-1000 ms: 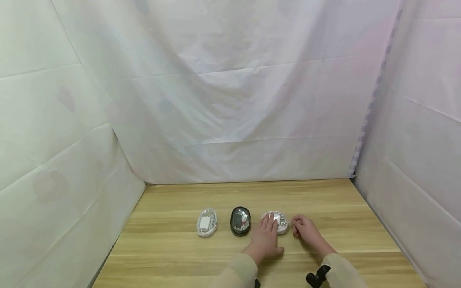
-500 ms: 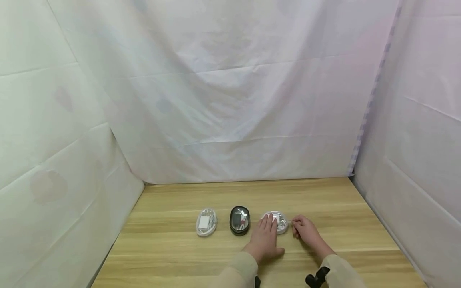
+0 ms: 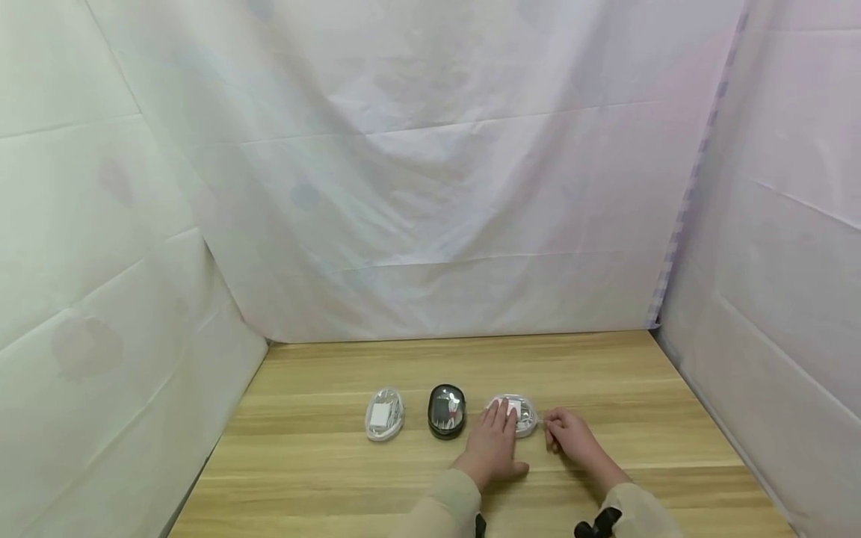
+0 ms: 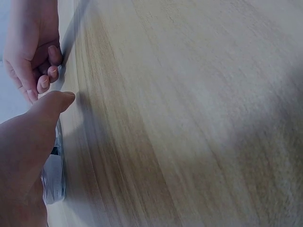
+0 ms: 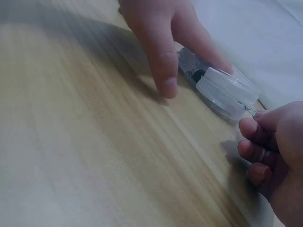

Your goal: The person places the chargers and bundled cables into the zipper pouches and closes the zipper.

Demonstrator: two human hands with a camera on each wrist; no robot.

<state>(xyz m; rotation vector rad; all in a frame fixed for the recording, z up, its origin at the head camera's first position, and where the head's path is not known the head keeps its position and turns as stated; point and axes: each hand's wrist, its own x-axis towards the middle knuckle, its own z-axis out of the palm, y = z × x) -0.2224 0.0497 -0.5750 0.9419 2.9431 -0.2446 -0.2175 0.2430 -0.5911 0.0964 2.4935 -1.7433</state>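
My left hand (image 3: 492, 441) lies with straight fingers on a clear oval zip case (image 3: 525, 418), pressing it against the table. A white block and pale cable show inside that case, partly hidden under my fingers. At the case's right end my right hand (image 3: 570, 437) pinches the small zipper pull (image 5: 251, 111) between thumb and forefinger, its other fingers curled. To the left stands a black-rimmed case (image 3: 447, 412) with a dark block and cable in it. Farther left lies another clear case (image 3: 385, 415) holding a white charger block and cable.
The cases sit in a row on a wood-grain table (image 3: 323, 478). White cloth sheets (image 3: 430, 187) hang behind the table and along both its sides. A black strap mount (image 3: 599, 523) is at the right sleeve.
My right hand has shifted slightly toward me beside the case's right end. My left hand stays in place on the case. The other two cases have not moved on the table.
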